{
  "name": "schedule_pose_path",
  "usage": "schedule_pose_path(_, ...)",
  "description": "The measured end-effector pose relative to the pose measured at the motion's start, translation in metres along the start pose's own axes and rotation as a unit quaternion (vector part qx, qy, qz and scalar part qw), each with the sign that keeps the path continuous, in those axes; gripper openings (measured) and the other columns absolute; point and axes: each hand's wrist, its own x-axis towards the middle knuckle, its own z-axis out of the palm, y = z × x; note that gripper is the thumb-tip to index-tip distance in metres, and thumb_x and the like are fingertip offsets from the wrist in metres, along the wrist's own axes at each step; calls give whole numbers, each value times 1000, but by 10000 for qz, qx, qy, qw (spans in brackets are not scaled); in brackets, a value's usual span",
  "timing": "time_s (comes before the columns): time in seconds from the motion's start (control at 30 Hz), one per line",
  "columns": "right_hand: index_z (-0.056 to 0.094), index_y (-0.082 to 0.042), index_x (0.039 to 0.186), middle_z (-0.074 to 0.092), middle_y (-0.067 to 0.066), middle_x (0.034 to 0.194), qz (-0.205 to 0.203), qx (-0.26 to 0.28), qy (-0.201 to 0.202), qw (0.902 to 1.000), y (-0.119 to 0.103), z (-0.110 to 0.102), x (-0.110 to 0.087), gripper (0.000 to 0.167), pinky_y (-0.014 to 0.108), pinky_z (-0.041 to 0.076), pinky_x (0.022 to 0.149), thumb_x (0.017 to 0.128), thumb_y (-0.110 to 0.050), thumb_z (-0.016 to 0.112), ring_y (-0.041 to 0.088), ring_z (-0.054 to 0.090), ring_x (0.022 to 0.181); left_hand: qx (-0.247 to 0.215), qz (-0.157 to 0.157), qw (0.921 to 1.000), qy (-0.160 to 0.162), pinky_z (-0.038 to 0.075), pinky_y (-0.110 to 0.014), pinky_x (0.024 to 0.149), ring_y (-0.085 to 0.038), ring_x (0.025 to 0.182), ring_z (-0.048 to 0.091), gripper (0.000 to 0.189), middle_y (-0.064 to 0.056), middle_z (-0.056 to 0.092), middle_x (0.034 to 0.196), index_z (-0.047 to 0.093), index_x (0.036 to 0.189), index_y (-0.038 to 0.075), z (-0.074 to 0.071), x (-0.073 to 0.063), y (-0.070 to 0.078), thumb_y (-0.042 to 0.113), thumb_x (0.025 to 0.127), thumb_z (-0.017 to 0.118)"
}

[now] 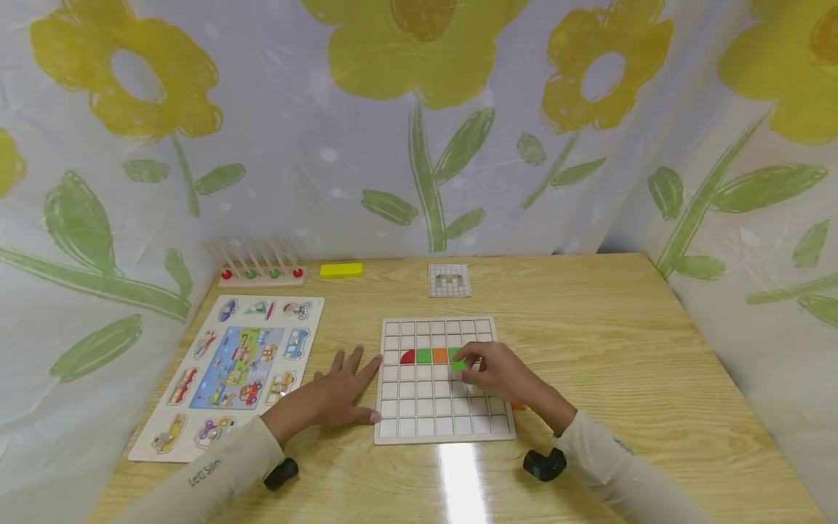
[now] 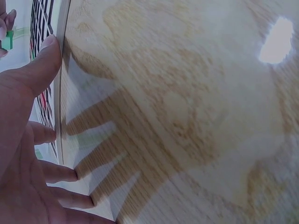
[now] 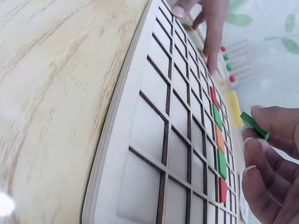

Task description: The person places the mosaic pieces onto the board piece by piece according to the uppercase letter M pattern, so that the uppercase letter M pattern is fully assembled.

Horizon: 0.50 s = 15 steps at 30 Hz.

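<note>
A wooden grid board (image 1: 419, 440) lies in front of me with one row of coloured tiles in it. In the right wrist view the row runs red tile (image 3: 214, 97), green tile (image 3: 217, 116), orange tile (image 3: 219, 139), another green tile (image 3: 221, 163) and a second red tile (image 3: 223, 189). My right hand (image 1: 500, 370) pinches a loose green tile (image 3: 253, 126) between thumb and fingers, above the board. My left hand (image 1: 337, 393) lies with spread fingers at the board's left side, thumb and index finger against its edge.
A pattern card (image 1: 449, 280) lies behind the board, with a yellow block (image 1: 341, 270) to its left. At back left stands a peg rack (image 1: 262, 280) with beads. A picture puzzle (image 1: 225, 375) lies left. Something orange (image 1: 519, 405) shows beneath my right wrist.
</note>
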Motion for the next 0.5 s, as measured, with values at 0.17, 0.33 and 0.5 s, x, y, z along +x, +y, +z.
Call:
schedule_pose_path(0.17,72,-8,109,65,-1,85,42,99,-61,9999,-3,4,3,21,21,41,53,90,-18,76,7,47,58,61,-25,10000,-7,29,-82,99,-60,147,9,99,-28,8,166,19,162,17,0,0,0,62,88,67)
schedule_pose_path(0.33,73,-8,108,65,-3,82,27,104,-64,9999,-3,8,7,22,21,41,53,89,-17,78,8,49,60,44,-14,10000,-2,29,-82,98,-60,147,9,100,-28,8,165,19,162,17,1,0,0,62,87,67)
schedule_pose_path(0.5,72,-9,109,64,-3,83,1,169,-114,9998,-4,12,10,22,21,42,55,89,-15,78,7,50,62,64,1,10000,32,30,-82,97,-60,147,10,100,-28,8,165,19,162,17,1,0,0,61,88,67)
